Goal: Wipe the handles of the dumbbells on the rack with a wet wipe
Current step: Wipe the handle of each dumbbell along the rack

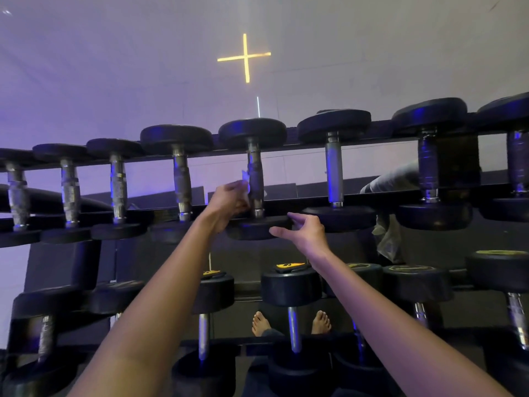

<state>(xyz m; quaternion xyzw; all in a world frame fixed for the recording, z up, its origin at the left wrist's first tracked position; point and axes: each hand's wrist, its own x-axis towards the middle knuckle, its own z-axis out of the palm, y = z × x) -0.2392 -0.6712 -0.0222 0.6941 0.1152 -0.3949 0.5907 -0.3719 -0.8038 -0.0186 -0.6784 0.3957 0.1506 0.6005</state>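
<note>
Head: L hand (232, 199) w/ wipe (245, 176) round handle (255, 167)

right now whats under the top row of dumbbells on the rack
A lower row of dumbbells, some with yellow labels, and bare feet on the floor. The left forearm and right forearm cover part of that row; what lies behind them is hidden.

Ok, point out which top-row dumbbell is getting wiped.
The dumbbell below the yellow cross: only its handle has the left hand holding the wet wipe against it.
</note>
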